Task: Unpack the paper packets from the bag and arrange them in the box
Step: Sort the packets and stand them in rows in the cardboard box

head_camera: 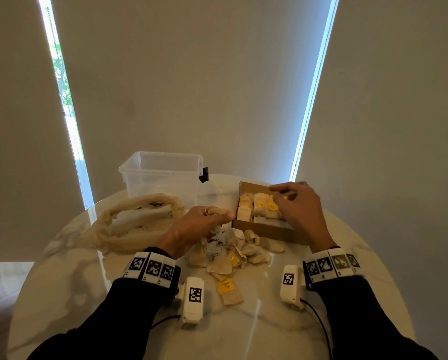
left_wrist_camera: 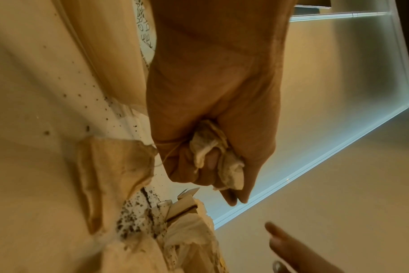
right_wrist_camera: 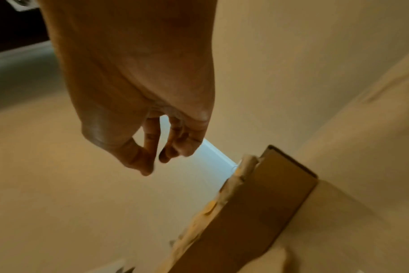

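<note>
My left hand (head_camera: 204, 220) hovers over the table's middle and grips a crumpled bunch of paper packets (left_wrist_camera: 213, 149) in its curled fingers, a string trailing over it. Beneath it lies a loose pile of packets (head_camera: 233, 253) dusted with dark specks. One packet with a yellow tag (head_camera: 228, 289) lies apart, nearer to me. The brown cardboard box (head_camera: 267, 231) stands at the right, with several packets (head_camera: 259, 206) upright inside. My right hand (head_camera: 295, 203) hangs over the box, fingers loosely curled, nothing seen in them. The limp mesh bag (head_camera: 129, 224) lies at the left.
A clear plastic container (head_camera: 163, 175) with a black clasp stands behind the bag at the far edge. The round marble table (head_camera: 269, 320) ends close behind the box. Drawn blinds fill the background. In the right wrist view the box's side wall (right_wrist_camera: 257, 212) is below the fingers.
</note>
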The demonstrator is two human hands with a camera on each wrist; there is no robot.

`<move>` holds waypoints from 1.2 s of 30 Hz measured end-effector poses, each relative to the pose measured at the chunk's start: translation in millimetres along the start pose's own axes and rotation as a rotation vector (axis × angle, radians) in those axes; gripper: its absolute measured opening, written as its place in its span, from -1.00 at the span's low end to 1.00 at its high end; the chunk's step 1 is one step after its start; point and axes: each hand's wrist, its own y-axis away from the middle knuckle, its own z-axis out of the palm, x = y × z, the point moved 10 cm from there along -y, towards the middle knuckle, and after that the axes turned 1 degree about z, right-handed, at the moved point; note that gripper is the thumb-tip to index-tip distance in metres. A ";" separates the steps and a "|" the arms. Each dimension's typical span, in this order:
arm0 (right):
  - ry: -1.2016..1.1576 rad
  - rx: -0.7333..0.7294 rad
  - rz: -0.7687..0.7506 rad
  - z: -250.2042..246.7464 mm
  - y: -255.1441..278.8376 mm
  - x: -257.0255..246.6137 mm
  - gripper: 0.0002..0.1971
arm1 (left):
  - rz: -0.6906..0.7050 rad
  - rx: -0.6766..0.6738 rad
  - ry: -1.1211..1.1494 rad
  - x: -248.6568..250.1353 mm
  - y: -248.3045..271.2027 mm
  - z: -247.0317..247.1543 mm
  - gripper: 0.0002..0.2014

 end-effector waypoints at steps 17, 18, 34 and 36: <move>-0.381 -0.224 0.102 54.1 27.9 -16.9 -0.85 | 0.045 0.000 -0.035 12.1 4.7 7.7 -0.66; -0.446 -0.209 0.139 52.7 28.2 -14.1 -0.84 | 0.074 0.066 0.017 14.7 4.2 0.1 -0.69; -0.324 -0.385 -0.006 69.5 37.3 -27.3 -0.85 | 0.024 0.065 -0.079 12.7 9.5 -3.7 -0.67; -0.308 -0.383 -0.031 67.5 37.3 -28.6 -0.88 | 0.010 0.043 -0.085 12.3 10.5 -2.0 -0.64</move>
